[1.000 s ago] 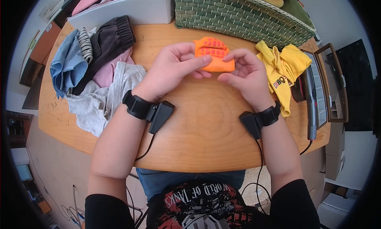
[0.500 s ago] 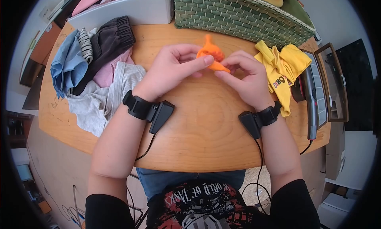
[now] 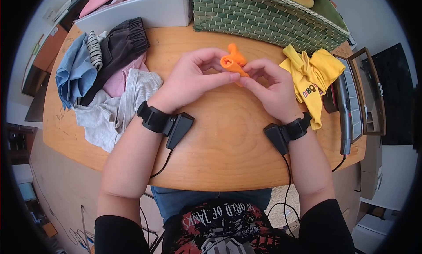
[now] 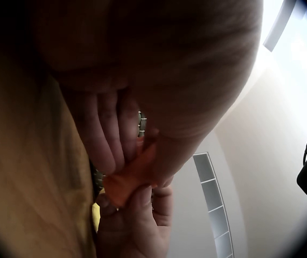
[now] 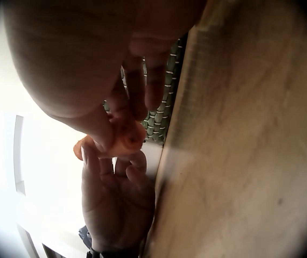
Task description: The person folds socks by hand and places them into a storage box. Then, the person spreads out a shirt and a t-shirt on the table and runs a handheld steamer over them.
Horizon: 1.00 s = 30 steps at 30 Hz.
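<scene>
A bright orange sock (image 3: pixel 233 60), rolled and bunched into a small bundle with an open fold facing up, is held above the table between both hands. My left hand (image 3: pixel 195 73) pinches it from the left, thumb along its near side. From the right, my right hand (image 3: pixel 274 80) pinches its lower end between thumb and fingers. In the left wrist view the orange sock (image 4: pixel 129 185) spans the gap between the two sets of fingertips. The right wrist view shows the sock (image 5: pixel 127 138) in the right fingers, with the left hand (image 5: pixel 118 204) below it.
At the left lies a pile of clothes, with a blue garment (image 3: pixel 75 71), dark pants (image 3: pixel 123 43) and a grey garment (image 3: pixel 110 117). A yellow garment (image 3: pixel 314 73) is at the right, beside a handheld black device (image 3: pixel 345 117). A white bin (image 3: pixel 145 12) and green woven basket (image 3: pixel 263 18) stand behind.
The orange sock, earlier spread flat with red grip dots showing, is now twisted and rolled into a bundle. The right thumb has closed in to pinch it. Both forearms stay nearly in place.
</scene>
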Motion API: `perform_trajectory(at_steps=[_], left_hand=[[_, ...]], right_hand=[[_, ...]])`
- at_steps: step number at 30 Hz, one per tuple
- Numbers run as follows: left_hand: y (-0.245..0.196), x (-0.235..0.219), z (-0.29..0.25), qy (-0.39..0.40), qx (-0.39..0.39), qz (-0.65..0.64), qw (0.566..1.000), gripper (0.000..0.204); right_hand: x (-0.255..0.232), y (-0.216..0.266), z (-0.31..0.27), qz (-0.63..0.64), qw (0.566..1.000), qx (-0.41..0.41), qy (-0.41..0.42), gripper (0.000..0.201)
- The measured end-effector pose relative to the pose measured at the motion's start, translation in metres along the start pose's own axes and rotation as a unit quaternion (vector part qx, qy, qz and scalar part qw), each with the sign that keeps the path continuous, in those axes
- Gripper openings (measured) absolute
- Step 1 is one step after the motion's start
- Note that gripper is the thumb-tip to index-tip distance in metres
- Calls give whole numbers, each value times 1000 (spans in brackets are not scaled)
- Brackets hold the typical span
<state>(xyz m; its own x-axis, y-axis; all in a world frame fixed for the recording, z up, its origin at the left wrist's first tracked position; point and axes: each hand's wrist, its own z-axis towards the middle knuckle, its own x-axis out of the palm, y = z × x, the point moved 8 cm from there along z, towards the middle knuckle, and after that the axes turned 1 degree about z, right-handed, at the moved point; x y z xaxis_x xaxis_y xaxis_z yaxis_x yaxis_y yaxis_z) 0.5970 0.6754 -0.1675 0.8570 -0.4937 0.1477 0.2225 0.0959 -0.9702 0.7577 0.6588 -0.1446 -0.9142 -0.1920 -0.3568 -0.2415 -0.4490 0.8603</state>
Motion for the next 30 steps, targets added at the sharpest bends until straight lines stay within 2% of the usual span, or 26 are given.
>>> perform_trajectory(at_steps=[3,5,9,14,16,17,19,20,22,23,25,30], left_hand=[[-2,2,0,1,-2,1,1000,29],[1,3,-1,12,-42,-2,999,29],[-2,3,-2,10,-32,12,999,27],[0,-1,-3,-24,-63,-5,998,25],[-3,-2,-3,-27,-63,-4,998,24],[-3,-2,-3,-30,-64,-3,998,22],[-4,-2,-3,-27,-56,-7,998,22],[-6,-2,-3,-24,-48,-11,999,22],[-8,-1,-4,-9,-41,-20,999,22],[-10,1,-4,5,-33,-29,999,23],[-11,4,-5,18,-34,-38,999,24],[-5,5,-5,28,-44,-47,998,23]], right_hand=[[-1,1,0,0,1000,2,-1,19],[0,1,-1,-3,1000,2,-5,17],[0,-6,-3,27,999,45,-12,14],[1,-5,-3,13,998,53,-9,13],[1,-3,-2,30,999,23,-17,25],[0,-3,-2,30,999,23,-17,25],[-1,-17,-6,60,990,128,7,46],[2,-17,-5,60,990,128,7,46],[6,-14,-2,178,979,103,-14,58],[6,-13,-2,178,979,103,-14,58],[16,-14,-2,292,943,154,39,56],[12,-11,-2,246,961,124,28,54]])
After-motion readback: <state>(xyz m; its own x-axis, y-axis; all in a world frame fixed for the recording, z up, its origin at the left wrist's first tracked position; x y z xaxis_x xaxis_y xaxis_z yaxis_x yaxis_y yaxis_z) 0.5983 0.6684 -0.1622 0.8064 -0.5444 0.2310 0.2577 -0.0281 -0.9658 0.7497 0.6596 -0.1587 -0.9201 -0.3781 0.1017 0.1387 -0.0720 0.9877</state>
